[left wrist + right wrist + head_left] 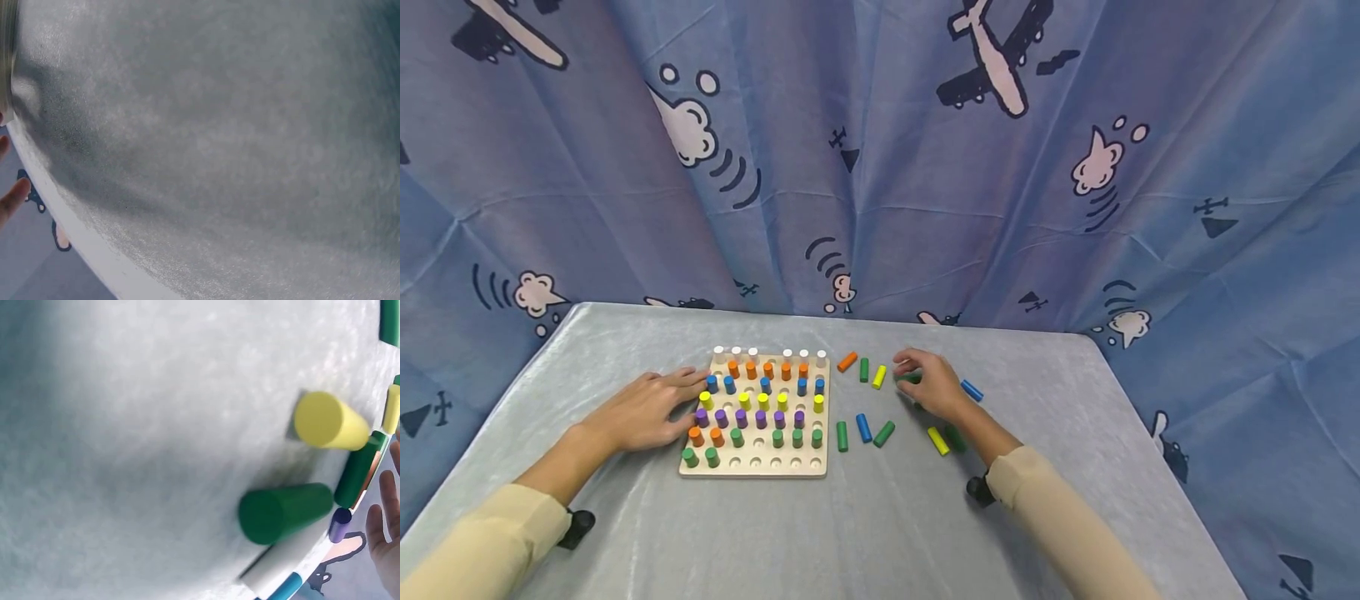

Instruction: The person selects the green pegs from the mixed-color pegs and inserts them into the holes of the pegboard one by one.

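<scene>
A wooden pegboard (767,463) lies on the table with coloured pegs standing upright in rows. My left hand (651,410) lies along its left edge, fingers extended and fingertips right at the rim; in the left wrist view only fingertips (15,197) show at the left border. Right of the board, my right hand (931,385) hovers over a green peg (910,377), its thumb and fingers parted on either side of it. The right wrist view has spread fingers (389,497) at the right border and a yellow peg (320,420) and another green peg (269,515) close to the camera.
Loose pegs lie right of the board, among them an orange peg (847,361), a blue peg (863,428) and a yellow peg (938,441). Another blue peg (972,390) lies beyond my right wrist. A blue patterned curtain (880,167) hangs behind the grey-covered table (880,533).
</scene>
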The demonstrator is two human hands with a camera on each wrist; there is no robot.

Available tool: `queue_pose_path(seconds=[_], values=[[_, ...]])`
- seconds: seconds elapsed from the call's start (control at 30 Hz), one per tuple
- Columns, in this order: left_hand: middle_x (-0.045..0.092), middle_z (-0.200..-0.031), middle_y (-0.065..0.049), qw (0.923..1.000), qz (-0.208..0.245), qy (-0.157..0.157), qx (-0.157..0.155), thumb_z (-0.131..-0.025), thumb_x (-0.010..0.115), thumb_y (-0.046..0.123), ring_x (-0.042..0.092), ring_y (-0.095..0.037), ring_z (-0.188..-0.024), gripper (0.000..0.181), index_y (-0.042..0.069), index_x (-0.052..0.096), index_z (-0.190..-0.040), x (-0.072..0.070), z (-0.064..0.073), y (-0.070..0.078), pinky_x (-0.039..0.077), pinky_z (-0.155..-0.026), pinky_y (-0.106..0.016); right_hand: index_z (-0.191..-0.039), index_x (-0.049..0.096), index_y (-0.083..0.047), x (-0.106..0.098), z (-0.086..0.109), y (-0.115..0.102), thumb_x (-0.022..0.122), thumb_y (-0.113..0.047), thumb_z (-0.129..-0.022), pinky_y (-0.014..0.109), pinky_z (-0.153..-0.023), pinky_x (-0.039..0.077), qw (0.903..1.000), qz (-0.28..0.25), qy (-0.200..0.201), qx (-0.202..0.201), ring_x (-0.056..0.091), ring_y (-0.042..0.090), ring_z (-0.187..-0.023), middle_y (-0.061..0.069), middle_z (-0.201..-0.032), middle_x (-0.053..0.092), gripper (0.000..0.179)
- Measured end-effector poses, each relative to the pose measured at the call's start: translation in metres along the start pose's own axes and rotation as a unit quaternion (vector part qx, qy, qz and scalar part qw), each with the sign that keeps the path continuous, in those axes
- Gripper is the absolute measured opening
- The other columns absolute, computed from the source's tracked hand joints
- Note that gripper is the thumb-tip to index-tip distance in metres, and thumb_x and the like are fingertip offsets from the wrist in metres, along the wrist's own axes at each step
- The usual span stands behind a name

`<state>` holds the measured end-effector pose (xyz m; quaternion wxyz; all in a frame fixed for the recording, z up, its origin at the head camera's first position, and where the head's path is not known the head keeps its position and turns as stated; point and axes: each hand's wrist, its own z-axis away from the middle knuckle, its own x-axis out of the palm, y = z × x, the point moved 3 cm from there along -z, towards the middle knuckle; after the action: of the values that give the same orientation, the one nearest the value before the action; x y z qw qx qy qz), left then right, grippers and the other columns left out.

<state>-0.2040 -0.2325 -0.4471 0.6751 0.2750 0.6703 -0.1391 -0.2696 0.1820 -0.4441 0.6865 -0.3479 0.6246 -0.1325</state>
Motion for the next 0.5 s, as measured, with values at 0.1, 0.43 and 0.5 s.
queue_pose_path(seconds=[0.1, 0.43, 0.5], values=[[0.052, -0.145, -0.019, 1.0, -0.001, 0.001, 0.0, -0.092, 0.061, 0.026, 0.047, -0.044, -0.132, 0.049, -0.004, 0.061, -0.132, 0.0, 0.0, -0.001, 0.043, -0.096, -0.064, -0.122, 0.065, -0.003, 0.001, 0.0, 0.004, 0.074, 0.002, -0.085, 0.047, -0.095, 0.051, 1.0, 0.005, -0.004, 0.001, 0.067, 0.025, -0.105, 0.006, -0.105, 0.074, 0.039], [0.052, -0.145, -0.019, 1.0, -0.001, 0.006, 0.006, -0.093, 0.061, 0.025, 0.048, -0.043, -0.132, 0.05, -0.004, 0.06, -0.133, 0.001, 0.002, 0.0, 0.044, -0.096, -0.063, -0.12, 0.067, -0.004, 0.01, -0.002, 0.009, 0.073, 0.004, -0.085, 0.043, -0.094, 0.053, 0.9995, 0.031, -0.007, -0.003, 0.067, 0.023, -0.104, 0.006, -0.107, 0.072, 0.037], [0.052, -0.145, -0.019, 0.9999, -0.002, 0.009, 0.009, -0.093, 0.061, 0.025, 0.048, -0.043, -0.132, 0.05, -0.004, 0.06, -0.133, 0.002, 0.002, 0.0, 0.044, -0.096, -0.063, -0.118, 0.068, -0.004, 0.011, -0.003, 0.009, 0.072, 0.005, -0.085, 0.042, -0.093, 0.053, 0.9992, 0.039, -0.002, -0.009, 0.067, 0.023, -0.102, 0.006, -0.106, 0.072, 0.035]])
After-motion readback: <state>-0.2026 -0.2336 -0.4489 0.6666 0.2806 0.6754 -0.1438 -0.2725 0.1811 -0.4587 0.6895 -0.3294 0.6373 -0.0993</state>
